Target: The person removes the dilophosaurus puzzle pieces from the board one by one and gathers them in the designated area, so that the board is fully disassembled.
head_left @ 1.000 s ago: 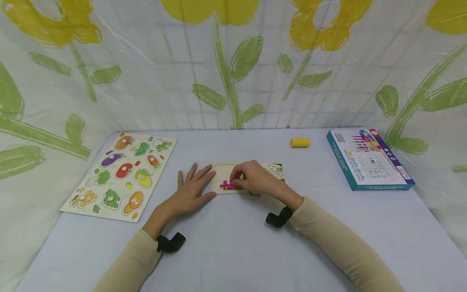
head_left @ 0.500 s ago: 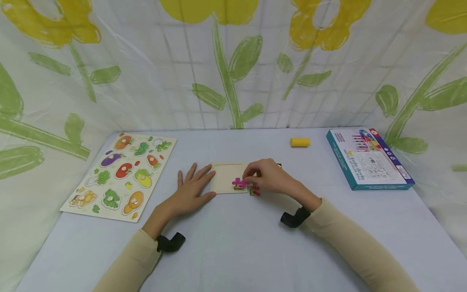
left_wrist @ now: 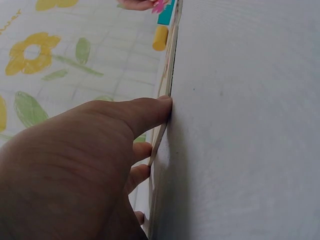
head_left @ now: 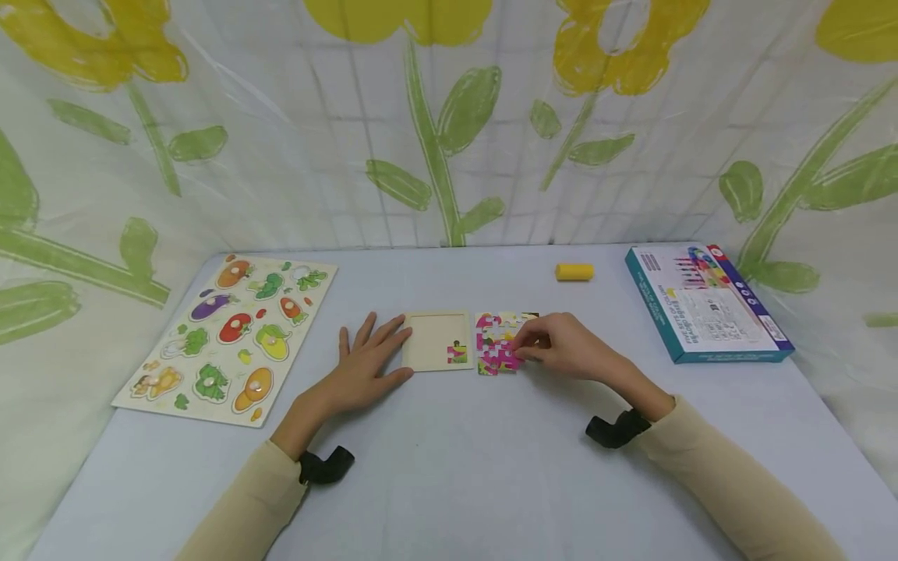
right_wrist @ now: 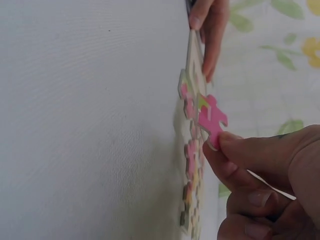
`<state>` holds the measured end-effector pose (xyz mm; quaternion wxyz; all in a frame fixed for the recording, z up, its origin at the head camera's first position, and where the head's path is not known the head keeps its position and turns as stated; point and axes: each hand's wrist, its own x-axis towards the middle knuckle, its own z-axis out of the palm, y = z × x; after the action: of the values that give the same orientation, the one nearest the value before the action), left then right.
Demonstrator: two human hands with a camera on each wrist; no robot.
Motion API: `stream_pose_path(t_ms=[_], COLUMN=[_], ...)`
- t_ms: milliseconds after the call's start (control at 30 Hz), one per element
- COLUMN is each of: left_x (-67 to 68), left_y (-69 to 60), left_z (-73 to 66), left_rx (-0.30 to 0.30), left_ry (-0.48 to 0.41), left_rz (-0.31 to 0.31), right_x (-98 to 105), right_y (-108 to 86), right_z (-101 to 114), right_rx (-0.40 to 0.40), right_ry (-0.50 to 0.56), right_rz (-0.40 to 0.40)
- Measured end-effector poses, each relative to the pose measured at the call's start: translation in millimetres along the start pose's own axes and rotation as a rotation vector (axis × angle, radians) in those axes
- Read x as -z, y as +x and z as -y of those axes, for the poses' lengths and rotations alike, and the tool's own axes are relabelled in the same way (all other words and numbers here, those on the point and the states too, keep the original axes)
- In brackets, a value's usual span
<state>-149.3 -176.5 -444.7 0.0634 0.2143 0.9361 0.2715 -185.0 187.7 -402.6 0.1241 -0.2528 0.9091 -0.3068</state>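
Note:
My left hand [head_left: 372,362] lies with fingers spread along the left edge of a shallow wooden puzzle tray [head_left: 429,343]. In the left wrist view, its thumb [left_wrist: 150,110] touches the tray's near side. A single pink-and-green jigsaw piece [head_left: 457,354] sits in the tray's lower right corner. Between thumb and index finger, my right hand [head_left: 568,347] pinches a mostly pink jigsaw piece [right_wrist: 212,117]. It is held above a group of colourful jigsaw pieces [head_left: 489,321] on the table just right of the tray; the hand covers part of that group.
A vegetable peg puzzle board [head_left: 231,335] lies on the left of the table. To the right is a blue-and-white box [head_left: 708,304]. A yellow cylinder [head_left: 574,272] lies at the back. A flowered curtain [head_left: 281,156] rises behind the table.
My right hand has moved right, from over the tray to the group of pieces, carrying the pink jigsaw piece. The tray's corner piece now shows fully. My left hand has stayed put.

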Motion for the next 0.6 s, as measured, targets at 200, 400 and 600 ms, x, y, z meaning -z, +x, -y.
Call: stream_pose_path(t_ms=[200, 400, 600], left_x=[-0.1, 0.1, 0.9], left_y=[-0.5, -0.7, -1.0], left_z=[1.1, 0.0, -2.4], left_rx=[-0.005, -0.008, 0.001], left_ry=[0.006, 0.007, 0.006], left_rz=[-0.003, -0.011, -0.009], right_x=[2, 0, -2], right_y=[-5.8, -7.7, -6.2], right_z=[-4, -9, -13], right_rx=[-0.013, -0.016, -0.013], right_ry=[0.017, 0.039, 0.031], right_rz=[0.019, 0.054, 0.054])
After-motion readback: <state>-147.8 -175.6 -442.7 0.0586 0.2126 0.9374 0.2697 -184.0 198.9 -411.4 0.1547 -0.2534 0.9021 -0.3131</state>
